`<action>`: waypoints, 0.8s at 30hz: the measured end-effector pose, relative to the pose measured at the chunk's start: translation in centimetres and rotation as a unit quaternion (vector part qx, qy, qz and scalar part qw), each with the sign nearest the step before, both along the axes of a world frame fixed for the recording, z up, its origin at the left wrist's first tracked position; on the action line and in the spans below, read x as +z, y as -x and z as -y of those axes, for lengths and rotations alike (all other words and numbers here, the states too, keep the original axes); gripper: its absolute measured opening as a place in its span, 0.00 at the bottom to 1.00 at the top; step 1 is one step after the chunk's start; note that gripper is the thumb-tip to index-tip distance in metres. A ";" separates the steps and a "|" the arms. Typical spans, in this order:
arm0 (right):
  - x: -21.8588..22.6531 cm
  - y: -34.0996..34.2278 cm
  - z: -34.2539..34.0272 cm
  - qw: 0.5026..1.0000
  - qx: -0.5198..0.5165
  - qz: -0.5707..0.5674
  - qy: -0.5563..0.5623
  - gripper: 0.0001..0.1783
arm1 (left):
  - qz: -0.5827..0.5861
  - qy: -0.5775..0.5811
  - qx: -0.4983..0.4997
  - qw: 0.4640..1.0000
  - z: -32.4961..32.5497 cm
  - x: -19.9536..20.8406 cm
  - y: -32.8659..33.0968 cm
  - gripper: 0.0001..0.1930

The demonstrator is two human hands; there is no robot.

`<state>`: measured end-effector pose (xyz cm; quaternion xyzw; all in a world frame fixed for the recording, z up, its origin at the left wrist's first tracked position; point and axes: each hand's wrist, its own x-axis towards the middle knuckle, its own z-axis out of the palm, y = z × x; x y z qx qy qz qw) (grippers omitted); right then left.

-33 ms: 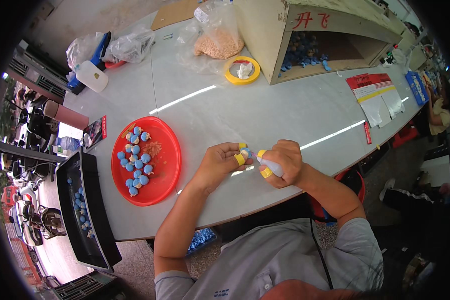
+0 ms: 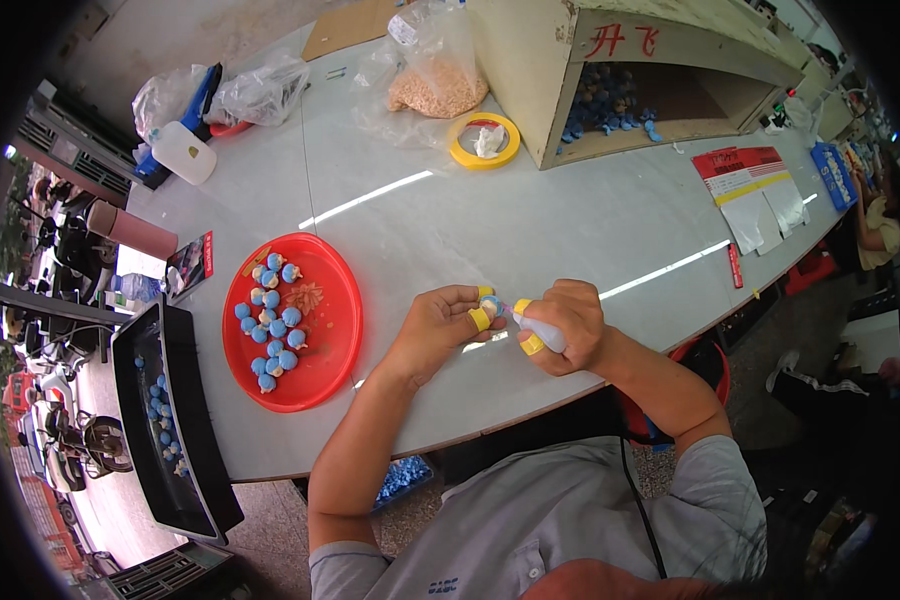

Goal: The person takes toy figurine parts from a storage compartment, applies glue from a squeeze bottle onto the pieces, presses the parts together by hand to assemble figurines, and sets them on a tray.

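My left hand (image 2: 440, 330) pinches a small blue-and-cream figure piece (image 2: 489, 305) between thumb and forefinger. Yellow tape wraps fingertips on both hands. Closed around a translucent squeeze bottle (image 2: 547, 334) is my right hand (image 2: 575, 318); the bottle's nozzle points at the piece and looks to be at or very near it. Whether anything flows out is too small to tell. Left of my hands, a round red tray (image 2: 322, 372) carries several blue ball-shaped pieces with cream parts (image 2: 268, 317).
A black bin (image 2: 195, 425) with more blue pieces stands at the table's left end. Toward the back are a bag of peach-coloured bits (image 2: 438, 88), yellow tape (image 2: 513, 146) and a wooden box (image 2: 518, 75). Printed sheets (image 2: 745, 200) and a red marker (image 2: 735, 266) lie right.
My hands, the piece and the bottle show no visible movement. At the right, another person's shoe and leg have shifted slightly.
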<state>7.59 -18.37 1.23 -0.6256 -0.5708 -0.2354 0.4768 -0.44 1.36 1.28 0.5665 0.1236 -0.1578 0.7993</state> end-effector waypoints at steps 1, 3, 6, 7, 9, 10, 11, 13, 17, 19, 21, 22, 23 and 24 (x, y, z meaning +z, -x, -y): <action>-0.1 0.0 -0.2 1.000 0.002 -0.004 -0.002 0.10 | 0.002 0.002 -0.002 1.000 0.0 0.0 0.0 0.21; -0.3 -0.1 -0.2 1.000 0.004 -0.008 -0.005 0.11 | 0.003 0.000 -0.005 1.000 0.0 0.0 0.0 0.21; -0.4 -0.1 -0.2 1.000 -0.003 -0.005 0.015 0.11 | 0.002 -0.002 -0.005 1.000 0.1 0.0 0.0 0.21; -0.3 -0.1 0.0 1.000 0.001 -0.011 0.001 0.11 | 0.000 -0.001 -0.002 1.000 0.1 -0.1 0.0 0.21; -0.3 -0.1 0.1 1.000 0.004 -0.017 -0.014 0.11 | 0.000 0.002 0.000 1.000 0.0 0.0 0.0 0.21; -0.3 -0.1 0.1 1.000 0.005 -0.018 -0.016 0.11 | -0.001 0.004 0.001 1.000 0.0 0.0 0.0 0.21; -0.4 -0.1 0.1 1.000 0.006 -0.018 -0.018 0.11 | 0.000 0.004 0.001 1.000 0.0 0.0 0.0 0.21; -0.3 -0.1 0.1 1.000 0.008 -0.019 -0.012 0.11 | -0.004 0.002 0.000 1.000 0.0 0.0 0.0 0.21; -0.5 -0.2 -0.1 1.000 0.008 -0.016 -0.006 0.11 | -0.002 -0.003 -0.002 1.000 0.0 -0.1 -0.1 0.21; -0.4 -0.2 0.0 1.000 0.009 -0.019 0.008 0.10 | -0.001 0.001 -0.003 1.000 0.0 -0.1 0.0 0.21; -0.3 -0.1 0.1 1.000 0.009 -0.020 0.021 0.10 | 0.002 0.001 -0.001 1.000 0.0 0.0 0.0 0.21; -0.3 -0.1 0.2 1.000 0.007 -0.025 0.001 0.09 | 0.004 0.000 0.001 1.000 0.0 0.0 0.0 0.21; -0.4 -0.1 0.2 0.999 0.006 -0.030 -0.019 0.09 | 0.005 0.000 0.001 1.000 0.0 0.0 0.0 0.21; -0.3 -0.1 0.3 0.999 0.005 -0.029 -0.019 0.09 | 0.001 0.002 0.003 1.000 0.0 0.0 0.0 0.21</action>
